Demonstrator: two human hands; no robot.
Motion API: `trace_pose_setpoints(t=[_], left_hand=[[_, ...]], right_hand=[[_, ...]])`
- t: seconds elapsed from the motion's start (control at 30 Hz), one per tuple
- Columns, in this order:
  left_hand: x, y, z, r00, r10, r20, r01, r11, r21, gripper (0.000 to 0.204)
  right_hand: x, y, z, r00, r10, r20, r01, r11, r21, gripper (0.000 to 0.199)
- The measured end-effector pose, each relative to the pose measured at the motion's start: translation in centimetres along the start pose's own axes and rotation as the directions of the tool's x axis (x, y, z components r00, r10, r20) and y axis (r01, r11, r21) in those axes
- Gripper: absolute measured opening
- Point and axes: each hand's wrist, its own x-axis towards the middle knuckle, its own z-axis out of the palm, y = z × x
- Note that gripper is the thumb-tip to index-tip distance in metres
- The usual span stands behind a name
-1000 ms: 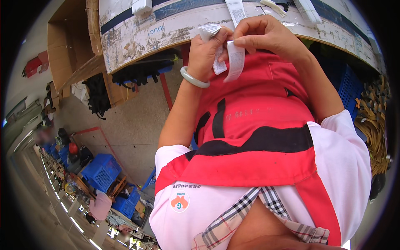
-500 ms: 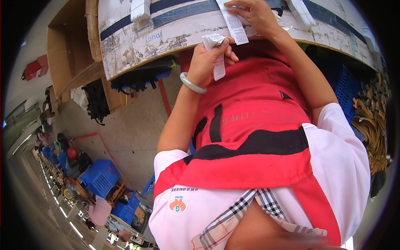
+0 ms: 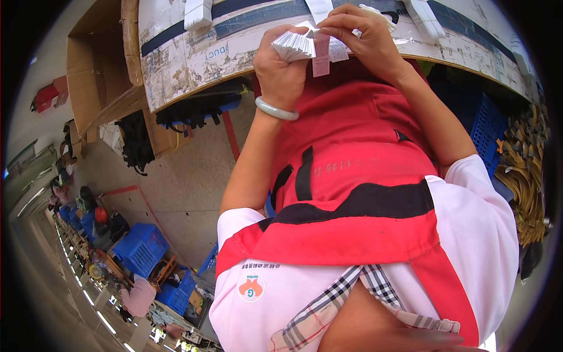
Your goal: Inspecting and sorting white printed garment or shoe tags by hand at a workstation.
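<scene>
My left hand (image 3: pixel 277 73), a pale bangle on its wrist, is closed around a fanned stack of folded white labels (image 3: pixel 293 47) near the table's front edge. To its right, the thumb and forefinger of my right hand (image 3: pixel 372 41) pinch a label strip (image 3: pixel 321 57) beside the stack. This printed strip hangs down and looks pinkish against my red apron (image 3: pixel 340 117). Just behind it, another white label strip (image 3: pixel 338 51) hangs past the edge; a white strip (image 3: pixel 319 8) also lies on the table above my fingers.
The worn white tabletop (image 3: pixel 246 56) carries white label bundles at left (image 3: pixel 197 14) and right (image 3: pixel 424 19). A cardboard box (image 3: pixel 88 88) stands left. Black straps (image 3: pixel 136 141) hang below. Right are a blue crate (image 3: pixel 487 126) and brown strips (image 3: pixel 525 170). A person (image 3: pixel 139 298) is farther off, lower left.
My left hand has turned and shifted slightly left and up, so the stack's folded edges show. My right hand has come down to the stack and now pinches a label strip there.
</scene>
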Motion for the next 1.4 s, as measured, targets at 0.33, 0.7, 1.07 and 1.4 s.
trace_pose_setpoints(t=[0.33, 0.7, 1.07, 1.4], left_hand=[[-2.1, 1.1, 0.8, 0.873, -0.452, 0.182, 0.479, 0.864, -0.154, 0.020], [-3.0, 0.9, 1.8, 0.730, -0.553, 0.401, 0.679, 0.653, -0.336, 0.016], [-3.2, 0.9, -1.0, 0.843, -0.498, 0.205, 0.532, 0.829, -0.174, 0.022], [-1.6, 3.2, -1.6, 0.963, -0.255, 0.086, 0.268, 0.937, -0.225, 0.024]], right_hand=[[0.3, 0.1, -0.4, 0.963, -0.066, -0.260, 0.048, 0.996, -0.075, 0.013], [0.4, 3.5, 0.7, 0.990, 0.079, -0.113, -0.103, 0.968, -0.229, 0.012], [0.8, 0.1, -1.4, 0.979, 0.174, -0.101, -0.174, 0.985, 0.007, 0.010], [-1.4, -2.0, 0.1, 0.982, 0.105, 0.160, -0.142, 0.961, 0.238, 0.014]])
